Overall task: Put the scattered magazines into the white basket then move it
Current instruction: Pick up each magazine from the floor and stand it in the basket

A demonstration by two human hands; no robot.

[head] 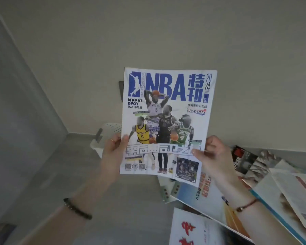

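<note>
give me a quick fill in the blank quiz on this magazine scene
1. The NBA magazine is held up by ____ hands.
2. The white basket sits ____ the held magazine.
3. The left hand wears a ____ on one finger.
4. The other magazines lie scattered to the person's ____.

Missing words: both; behind; ring; right

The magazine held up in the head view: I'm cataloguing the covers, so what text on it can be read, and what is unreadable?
All on the magazine, held by the left hand and right hand:
"NBA"
"特刊"
"2024"
"NBA SPECIAL ISSUE"
"MVP VS DPOY"
"PLAYOFFS"
"INDIANA 0", yellow jersey
"BOSTON 4", green jersey
"5", white jersey
Bottom headline, small captions and QR codes: too blurred.
Floor magazines: print unreadable.
</note>
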